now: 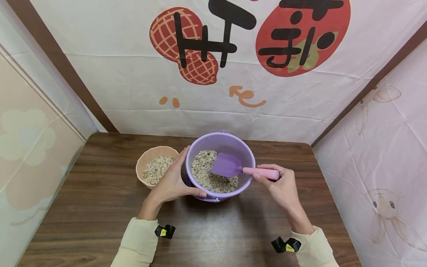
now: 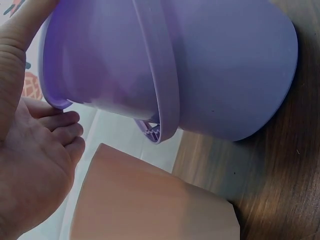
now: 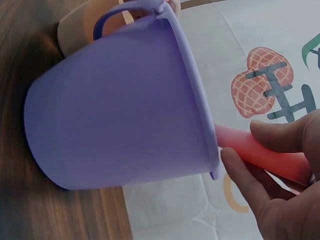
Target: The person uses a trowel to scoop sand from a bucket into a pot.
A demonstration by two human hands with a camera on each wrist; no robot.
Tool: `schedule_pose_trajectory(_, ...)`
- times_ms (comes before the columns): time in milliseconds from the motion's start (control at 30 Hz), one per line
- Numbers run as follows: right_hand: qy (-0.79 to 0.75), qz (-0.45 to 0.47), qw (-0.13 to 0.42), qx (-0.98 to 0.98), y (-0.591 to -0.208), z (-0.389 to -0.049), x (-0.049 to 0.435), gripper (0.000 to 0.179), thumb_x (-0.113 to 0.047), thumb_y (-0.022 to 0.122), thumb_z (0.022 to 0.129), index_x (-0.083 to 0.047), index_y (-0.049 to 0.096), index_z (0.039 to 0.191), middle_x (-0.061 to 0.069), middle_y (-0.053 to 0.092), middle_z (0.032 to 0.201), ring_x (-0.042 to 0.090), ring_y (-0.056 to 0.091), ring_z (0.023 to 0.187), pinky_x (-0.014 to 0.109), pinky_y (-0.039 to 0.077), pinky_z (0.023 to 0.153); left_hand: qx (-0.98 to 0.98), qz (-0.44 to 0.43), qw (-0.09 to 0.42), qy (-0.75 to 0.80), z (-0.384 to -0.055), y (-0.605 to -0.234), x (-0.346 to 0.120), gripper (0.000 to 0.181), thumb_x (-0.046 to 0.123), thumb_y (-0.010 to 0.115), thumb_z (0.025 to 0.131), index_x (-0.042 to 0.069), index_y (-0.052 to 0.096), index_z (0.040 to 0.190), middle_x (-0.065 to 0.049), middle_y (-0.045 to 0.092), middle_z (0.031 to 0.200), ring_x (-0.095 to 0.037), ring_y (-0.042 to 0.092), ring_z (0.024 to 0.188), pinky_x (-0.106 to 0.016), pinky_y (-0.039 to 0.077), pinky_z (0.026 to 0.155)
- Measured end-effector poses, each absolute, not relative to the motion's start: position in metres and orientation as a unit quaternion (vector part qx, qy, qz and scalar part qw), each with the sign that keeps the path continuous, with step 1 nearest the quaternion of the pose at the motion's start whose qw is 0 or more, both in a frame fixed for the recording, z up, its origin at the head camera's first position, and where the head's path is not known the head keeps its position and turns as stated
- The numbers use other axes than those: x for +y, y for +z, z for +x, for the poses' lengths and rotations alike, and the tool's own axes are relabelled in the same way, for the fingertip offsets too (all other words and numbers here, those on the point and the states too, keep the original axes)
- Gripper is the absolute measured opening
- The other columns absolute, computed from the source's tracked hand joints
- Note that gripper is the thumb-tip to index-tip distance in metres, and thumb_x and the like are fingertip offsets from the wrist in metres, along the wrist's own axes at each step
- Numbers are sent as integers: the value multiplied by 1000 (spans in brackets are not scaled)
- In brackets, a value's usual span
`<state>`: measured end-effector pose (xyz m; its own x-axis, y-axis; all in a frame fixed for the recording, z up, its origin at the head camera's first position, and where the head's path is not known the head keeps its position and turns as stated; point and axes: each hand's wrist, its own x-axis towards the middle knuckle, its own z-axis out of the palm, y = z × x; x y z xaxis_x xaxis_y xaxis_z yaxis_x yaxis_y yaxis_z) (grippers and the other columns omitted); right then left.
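Observation:
A purple bucket (image 1: 247, 147) stands on the table with gravel-like grains (image 1: 203, 168) inside. My left hand (image 1: 173, 181) holds the bucket's rim at its left side, the thumb along the near edge; in the left wrist view the hand (image 2: 37, 165) has its fingertips against the rim. My right hand (image 1: 280, 185) grips the pink handle (image 1: 261, 172) of a toy shovel at the bucket's right. The shovel's purple blade (image 1: 227, 165) lies inside the bucket over the grains. In the right wrist view the bucket wall (image 3: 120, 110) hides the blade.
A peach bowl (image 1: 141, 168) of similar grains stands left of the bucket, partly behind my left hand. The bucket's carrying handle (image 2: 162, 65) hangs down its side. Behind the wooden table (image 1: 207, 237) hangs a printed white cloth (image 1: 133, 85).

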<state>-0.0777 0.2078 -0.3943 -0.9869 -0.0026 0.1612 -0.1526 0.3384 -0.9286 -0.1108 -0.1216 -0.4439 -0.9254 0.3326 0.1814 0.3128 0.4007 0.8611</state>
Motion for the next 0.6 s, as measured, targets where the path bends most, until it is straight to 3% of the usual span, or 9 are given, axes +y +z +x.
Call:
schedule_pose_trajectory(167, 515, 42, 74, -853, -386, -84, 208, 24, -17, 86, 83, -7, 81, 105, -1, 78, 93, 12, 71, 95, 20, 53, 76, 839, 190, 12, 510, -111, -444, -122, 149, 48, 102, 49, 17, 13, 164, -13, 18, 167, -32, 19, 152, -59, 20, 119)
schedule_pose_trajectory(333, 430, 50, 89, -897, -377, -94, 205, 22, -21, 88, 81, -13, 82, 100, -5, 78, 89, 14, 70, 88, 26, 51, 71, 836, 190, 9, 514, -112, -445, -122, 149, 48, 102, 48, 17, 14, 164, -11, 20, 167, -31, 21, 151, -58, 21, 119)
schedule_pose_trajectory(500, 397, 74, 53, -913, -368, -104, 200, 17, -19, 88, 81, -16, 83, 96, -10, 77, 85, 14, 70, 88, 30, 50, 71, 834, 188, 11, 518, -113, -447, -122, 149, 49, 102, 47, 16, 16, 164, -8, 21, 167, -27, 22, 150, -55, 21, 120)
schedule_pose_trajectory(600, 386, 91, 25, -918, -363, -108, 198, 15, -15, 88, 80, -16, 84, 95, -11, 76, 83, 14, 69, 82, 28, 50, 65, 834, 188, 10, 518, -113, -448, -121, 148, 50, 102, 47, 15, 17, 164, -7, 22, 166, -26, 22, 150, -55, 21, 120)
